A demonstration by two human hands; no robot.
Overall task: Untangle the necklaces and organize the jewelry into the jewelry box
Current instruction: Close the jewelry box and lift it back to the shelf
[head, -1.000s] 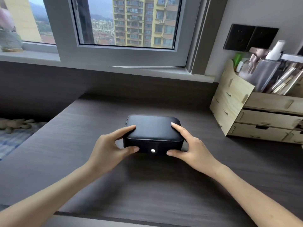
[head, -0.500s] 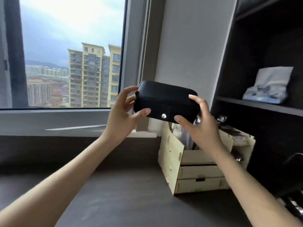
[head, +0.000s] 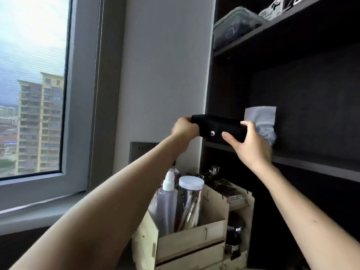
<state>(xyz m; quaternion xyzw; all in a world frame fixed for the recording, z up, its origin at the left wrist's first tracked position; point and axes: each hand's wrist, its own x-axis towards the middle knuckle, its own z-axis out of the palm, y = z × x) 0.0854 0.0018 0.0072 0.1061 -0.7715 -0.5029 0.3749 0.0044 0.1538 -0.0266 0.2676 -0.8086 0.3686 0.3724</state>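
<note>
The black jewelry box (head: 220,126) is closed, its silver snap facing me, and it is held up in the air at the level of a dark shelf (head: 303,162). My left hand (head: 184,129) grips its left end. My right hand (head: 247,141) grips its right end, thumb on the front face and fingers over the top. The box's right part is over the shelf's left edge. No necklaces or other jewelry are in view.
A wooden desk organizer (head: 194,240) with a spray bottle (head: 167,203) and a white-lidded jar (head: 191,201) stands below my arms. A white tissue pack (head: 263,121) sits on the shelf behind the box. A lidded container (head: 235,26) is on the upper shelf. A window (head: 33,90) is at left.
Both hands lifted the closed box off the desk and carried it up and to the right, from in front of the window to the edge of the dark shelf.
</note>
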